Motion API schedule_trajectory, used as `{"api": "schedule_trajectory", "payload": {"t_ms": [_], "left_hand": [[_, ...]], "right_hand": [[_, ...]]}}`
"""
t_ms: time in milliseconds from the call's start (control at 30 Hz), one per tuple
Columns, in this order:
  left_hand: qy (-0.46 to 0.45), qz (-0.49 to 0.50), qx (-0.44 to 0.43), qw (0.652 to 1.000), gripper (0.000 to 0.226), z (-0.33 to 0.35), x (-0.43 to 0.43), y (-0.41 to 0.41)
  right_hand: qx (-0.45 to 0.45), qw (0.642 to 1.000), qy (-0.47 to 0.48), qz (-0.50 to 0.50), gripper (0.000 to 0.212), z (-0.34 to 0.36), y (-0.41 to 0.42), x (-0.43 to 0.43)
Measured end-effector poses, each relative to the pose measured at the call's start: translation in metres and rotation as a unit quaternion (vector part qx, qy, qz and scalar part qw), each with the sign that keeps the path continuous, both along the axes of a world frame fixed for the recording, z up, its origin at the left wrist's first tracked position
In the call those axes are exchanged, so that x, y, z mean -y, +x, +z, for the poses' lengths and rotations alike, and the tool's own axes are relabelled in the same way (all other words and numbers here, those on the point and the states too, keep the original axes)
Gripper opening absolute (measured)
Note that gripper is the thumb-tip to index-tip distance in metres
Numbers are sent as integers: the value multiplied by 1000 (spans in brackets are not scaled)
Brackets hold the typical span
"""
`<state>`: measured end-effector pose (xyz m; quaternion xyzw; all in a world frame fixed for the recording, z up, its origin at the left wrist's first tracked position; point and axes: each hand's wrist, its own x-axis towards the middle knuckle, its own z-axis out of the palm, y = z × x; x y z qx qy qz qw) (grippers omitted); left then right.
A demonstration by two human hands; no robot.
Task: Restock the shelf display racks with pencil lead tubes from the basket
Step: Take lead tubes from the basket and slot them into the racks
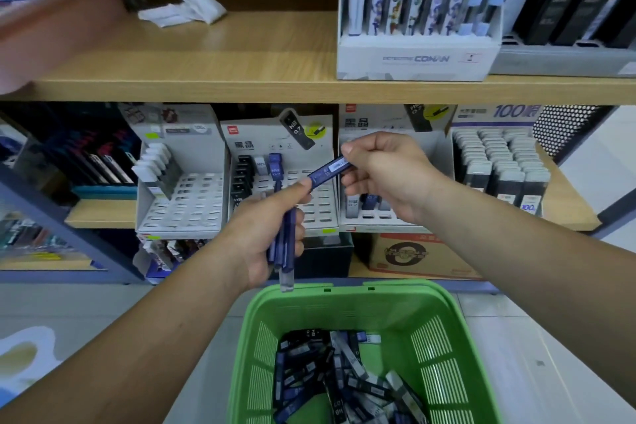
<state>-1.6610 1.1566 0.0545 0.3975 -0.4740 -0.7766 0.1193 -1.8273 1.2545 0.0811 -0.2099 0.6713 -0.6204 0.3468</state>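
1. Wooden shelving (pixel 241 86) is standing beyond the hands, its display rack (pixel 320 206) half empty.
2. Left hand (pixel 265 234) is gripping a bundle of blue tubes (pixel 285 248) as supply; right hand (pixel 385 175) is pinching one tube (pixel 330 170), likely for slotting.
3. Rack card (pixel 296 129) is reading "HB 0.7"; basket (pixel 347 286) below the hands is holding more.

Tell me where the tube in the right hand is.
Head view, centre: the blue plastic lead tube spans both hands, right hand pinching its upper end, left hand, gripping a blue tube bundle, touching its lower end, before the white display rack.
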Motion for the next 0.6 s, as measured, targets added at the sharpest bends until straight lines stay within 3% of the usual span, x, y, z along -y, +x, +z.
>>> {"api": "schedule_trajectory", "payload": {"t_ms": [167, 300, 433, 600], "left_hand": [[12, 79, -22, 997, 21, 3, 26, 20], [-19, 93, -32, 995, 3, 9, 37, 35], [-82, 57, -39, 994, 16, 14, 32, 42], [-98, 13, -52, 994, 21, 15, 22, 39]], "right_hand": [[48, 993, -29, 106, 7, 1, 22, 16], [63, 978, 36, 196, 11, 5, 30, 22], [-16, 964, 93, 249, 23, 2, 38, 23], [34, 949, 116, 292, 31, 4, 35, 12]]}}
